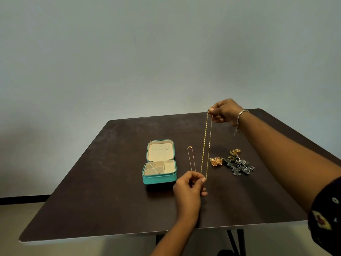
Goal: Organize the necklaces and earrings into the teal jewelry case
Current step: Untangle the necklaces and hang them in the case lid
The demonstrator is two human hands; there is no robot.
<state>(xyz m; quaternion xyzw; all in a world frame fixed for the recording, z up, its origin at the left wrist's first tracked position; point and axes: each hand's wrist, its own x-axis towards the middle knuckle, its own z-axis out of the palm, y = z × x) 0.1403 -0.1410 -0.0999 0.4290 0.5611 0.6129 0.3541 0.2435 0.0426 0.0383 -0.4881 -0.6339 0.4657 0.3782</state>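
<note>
The gold chain necklace (204,145) hangs doubled in the air, drawn taut between the two hands. The right hand (224,111) pinches its upper end between thumb and fingertips, and the left hand (191,187), lower and nearer the body, pinches the bottom of the loop. The chain looks light, limp and fine-linked, so it will likely pool, kink or tangle the moment tension goes (a slack chain knots itself readily). The two ends are the sensible places to grip, and it seems best lowered into the case one end first. Just beyond the left hand's knuckles a thinner necklace (190,147) lies on the table (92,182). Close by on that hand's left, the teal jewelry case (159,179) sits open, its compartments looking bare. Below the right hand, toward the body, lies a heap of earrings (234,163), gold and dark, touching one another.
</note>
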